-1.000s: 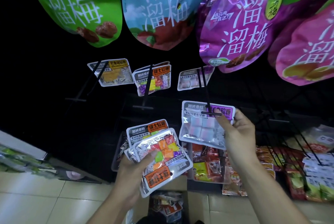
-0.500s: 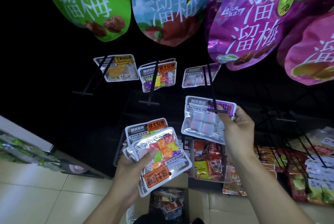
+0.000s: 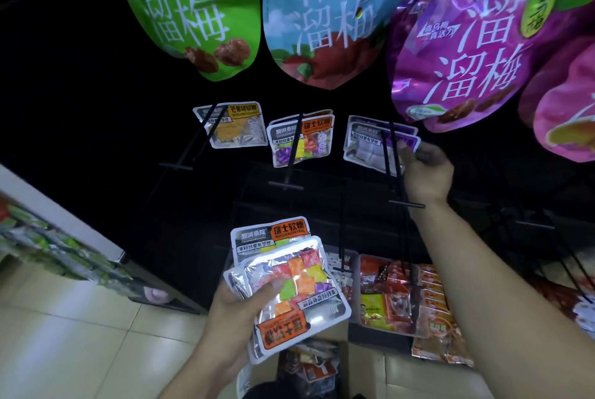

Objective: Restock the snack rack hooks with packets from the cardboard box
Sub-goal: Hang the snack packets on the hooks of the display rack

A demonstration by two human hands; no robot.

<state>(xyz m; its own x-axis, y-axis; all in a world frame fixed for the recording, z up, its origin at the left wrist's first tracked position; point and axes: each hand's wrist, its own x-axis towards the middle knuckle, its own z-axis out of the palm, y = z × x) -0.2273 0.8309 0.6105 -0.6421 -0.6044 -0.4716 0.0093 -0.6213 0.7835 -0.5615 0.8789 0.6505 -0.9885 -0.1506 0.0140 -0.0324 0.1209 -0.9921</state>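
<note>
Reaching far forward, the right hand [image 3: 426, 170] pinches the purple-labelled candy packet [image 3: 376, 147] at its top corner, deep on the black hook [image 3: 393, 153] against another such packet. The left hand [image 3: 240, 308] grips a stack of orange-labelled candy packets [image 3: 289, 289] low, above the cardboard box [image 3: 309, 366]. The right fingertips are dark and hard to see.

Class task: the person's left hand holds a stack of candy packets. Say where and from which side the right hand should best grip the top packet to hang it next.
Probably the orange-labelled end of the top packet, approached from the right. That packet lies upside down, its label end nearest the person and clear of the left hand, whose thumb covers the left part. It would need turning before hanging.
</note>
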